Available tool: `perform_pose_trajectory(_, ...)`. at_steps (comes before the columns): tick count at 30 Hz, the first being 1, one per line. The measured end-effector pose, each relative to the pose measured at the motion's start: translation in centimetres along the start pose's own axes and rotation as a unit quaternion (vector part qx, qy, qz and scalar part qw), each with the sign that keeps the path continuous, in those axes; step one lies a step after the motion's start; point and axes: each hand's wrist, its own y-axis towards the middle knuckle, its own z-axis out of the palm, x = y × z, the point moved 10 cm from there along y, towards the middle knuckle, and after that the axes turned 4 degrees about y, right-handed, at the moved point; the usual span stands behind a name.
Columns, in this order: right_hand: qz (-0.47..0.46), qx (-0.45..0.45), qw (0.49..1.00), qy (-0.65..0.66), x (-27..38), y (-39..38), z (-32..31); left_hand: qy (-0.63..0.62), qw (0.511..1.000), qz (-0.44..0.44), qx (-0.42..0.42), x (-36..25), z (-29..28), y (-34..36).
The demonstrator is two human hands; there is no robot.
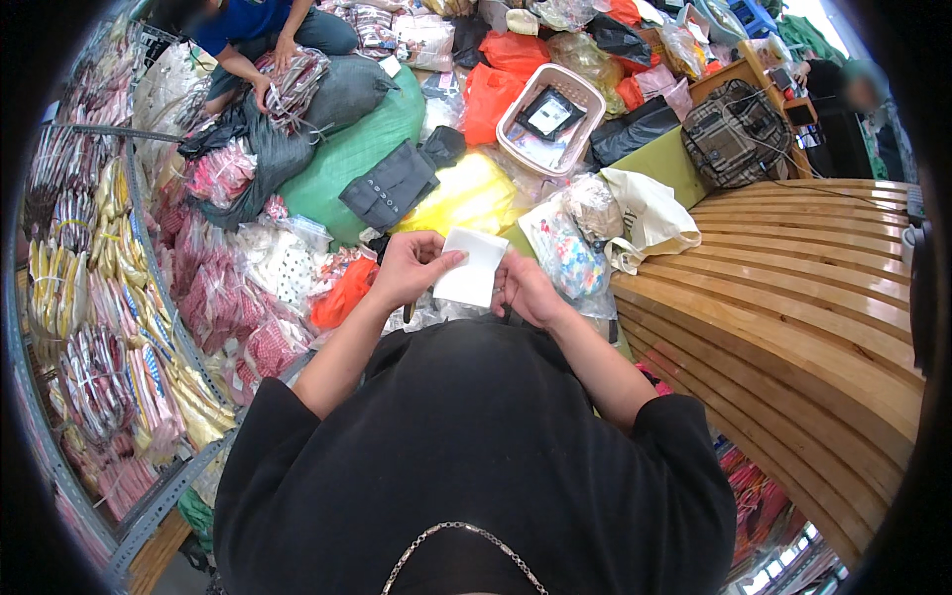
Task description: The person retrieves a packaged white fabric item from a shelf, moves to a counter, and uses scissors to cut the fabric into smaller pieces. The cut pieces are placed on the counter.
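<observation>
A small white square of paper (471,268) is held up in front of my black shirt. My left hand (410,270) pinches its left side, thumb on top and fingers behind. At the paper's right edge is my right hand (528,288), its fingers curled in; what they hold is hidden. Just beyond the paper lie a bright yellow plastic bag (464,198) and a folded dark grey cloth item (390,185) with a row of rings. An orange-red bag (343,295) sits to the left of my left hand.
A pale plastic basket (552,84) holds a black-and-white packet. On the right curves a slatted wooden bench (793,268), with a plaid bag (739,134) at its far end. Metal shelving (149,268) with bundled packages lines the left. Another person in blue (253,25) handles bundles at the far left.
</observation>
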Motion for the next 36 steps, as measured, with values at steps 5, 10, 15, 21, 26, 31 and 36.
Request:
perform_pose_trajectory(5,-0.083,-0.036,0.925,-0.368,2.7,-0.8,2.0,-0.105,0.994,-0.004,0.027,0.8,1.4,0.4)
perform_pose_trajectory(10,-0.066,0.029,0.979,-0.192,3.8,-0.6,2.4,-0.301,0.954,-0.013,0.002,2.0,0.8,0.9)
perform_pose_trajectory(15,-0.094,0.083,0.887,-0.445,2.3,-1.2,4.3,-0.394,0.916,-0.022,-0.072,1.8,-0.4,1.8)
perform_pose_trajectory(21,-0.308,-0.062,0.762,-0.566,4.7,-1.0,6.9,-0.382,0.912,0.023,-0.151,0.6,-1.6,3.3)
perform_pose_trajectory(26,-0.212,-0.069,0.803,-0.553,4.0,0.9,4.8,-0.390,0.909,0.014,-0.147,-0.1,-0.3,3.4)
perform_pose_trajectory(31,-0.108,-0.009,0.934,-0.340,1.6,0.5,0.2,-0.344,0.917,0.136,-0.152,-0.7,-2.5,3.8)
perform_pose_trajectory(36,-0.116,-0.077,0.987,-0.077,2.8,-1.4,-1.9,-0.318,0.922,0.163,-0.148,-1.3,-3.5,3.4)
